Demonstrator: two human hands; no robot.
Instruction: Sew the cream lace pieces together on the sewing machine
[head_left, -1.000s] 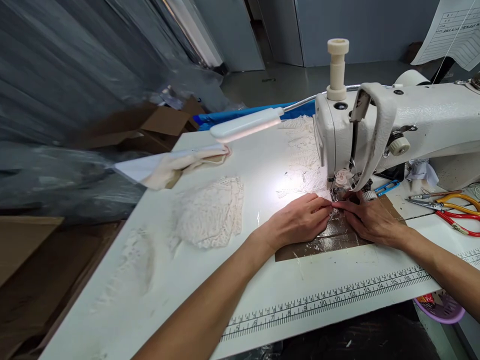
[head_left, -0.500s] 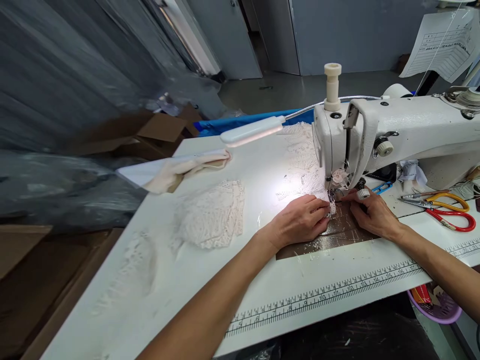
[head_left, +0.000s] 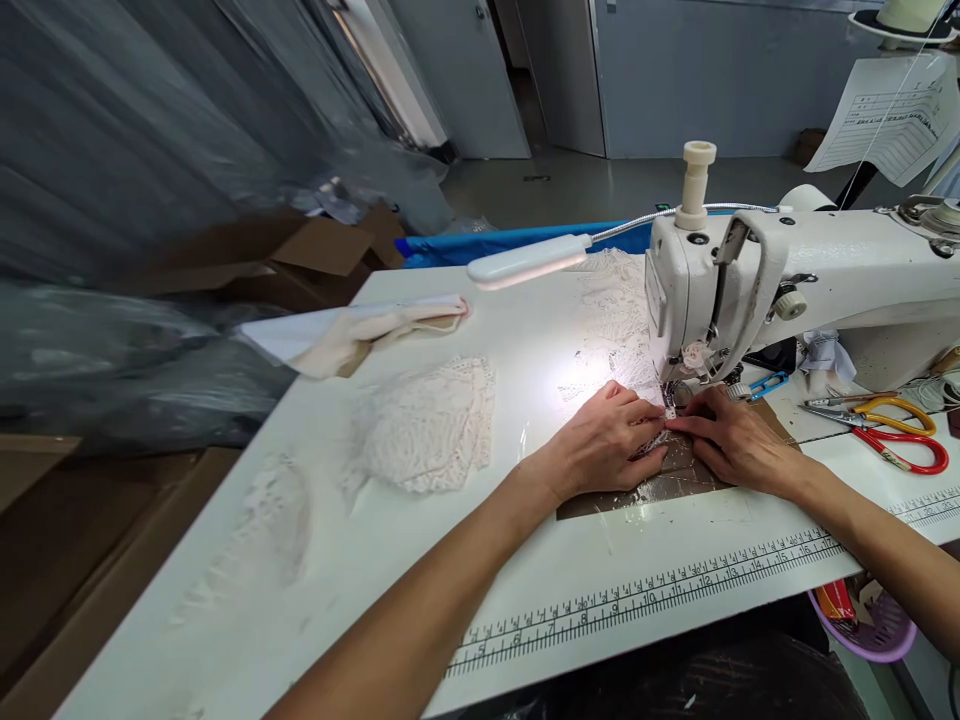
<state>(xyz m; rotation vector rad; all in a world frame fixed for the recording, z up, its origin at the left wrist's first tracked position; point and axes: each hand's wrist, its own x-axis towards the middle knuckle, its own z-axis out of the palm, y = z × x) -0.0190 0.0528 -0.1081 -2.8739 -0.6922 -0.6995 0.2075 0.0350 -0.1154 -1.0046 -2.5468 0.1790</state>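
Under the needle of a white sewing machine (head_left: 690, 290) lies a strip of pale lace (head_left: 626, 362), trailing back over the table. My left hand (head_left: 611, 440) is just left of the presser foot, fingers curled down on the lace edge. From the other side my right hand (head_left: 731, 440) reaches in, thumb and forefinger pinched on the lace close to the foot. The fingertips of both hands nearly meet. Below them a brown plate (head_left: 679, 477) covers the machine bed. The needle tip is hidden behind the fingers.
A lace stack (head_left: 431, 425) lies left on the white table (head_left: 360, 590), with folded cloth (head_left: 375, 330) behind it. Red-handled scissors (head_left: 907, 450) and yellow-handled snips (head_left: 900, 410) lie right of my right hand. A lamp (head_left: 529, 262) hangs over the lace. Cardboard boxes (head_left: 322, 250) stand beyond the left edge.
My right hand has moved left and toward me from beside the presser foot, its fingers now on the lace next to my left fingers. My left hand stays nearly in place. The view has shifted slightly.
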